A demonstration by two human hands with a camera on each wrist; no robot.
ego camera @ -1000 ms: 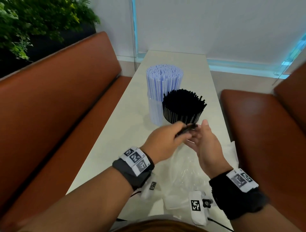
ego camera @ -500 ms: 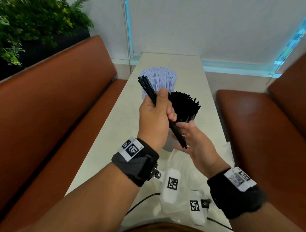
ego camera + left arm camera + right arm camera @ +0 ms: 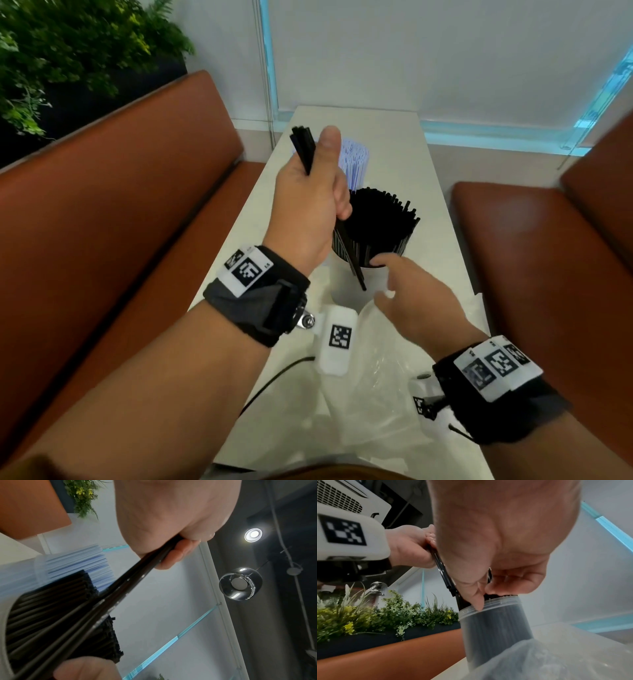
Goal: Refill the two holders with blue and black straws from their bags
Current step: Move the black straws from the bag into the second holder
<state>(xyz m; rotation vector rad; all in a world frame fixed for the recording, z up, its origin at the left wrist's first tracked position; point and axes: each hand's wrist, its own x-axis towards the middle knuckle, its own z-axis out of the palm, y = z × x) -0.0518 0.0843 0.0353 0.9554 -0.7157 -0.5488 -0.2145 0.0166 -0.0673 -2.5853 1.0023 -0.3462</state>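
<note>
My left hand (image 3: 308,205) grips a small bundle of black straws (image 3: 303,147), tilted with the top end leaning away to the left. Their lower ends hang by the near rim of the translucent holder (image 3: 342,291), which is packed with black straws (image 3: 376,222). My right hand (image 3: 418,301) is at that near rim with its fingers loose, one fingertip touching the holder (image 3: 494,631). Behind it stands the second holder, full of blue straws (image 3: 354,161). A clear plastic bag (image 3: 376,394) lies crumpled under my right wrist. The held bundle (image 3: 137,577) runs down out of my left hand's curled fingers (image 3: 176,553).
The narrow white table (image 3: 370,123) runs away from me between two brown benches, left (image 3: 102,222) and right (image 3: 531,257). A white tagged device (image 3: 337,339) with a black cable lies near the front edge. Green plants (image 3: 68,51) stand behind the left bench.
My left hand lifted the black bundle from low over the bag up beside the black holder. My right hand left the bundle's lower end and moved to the holder's near rim.
</note>
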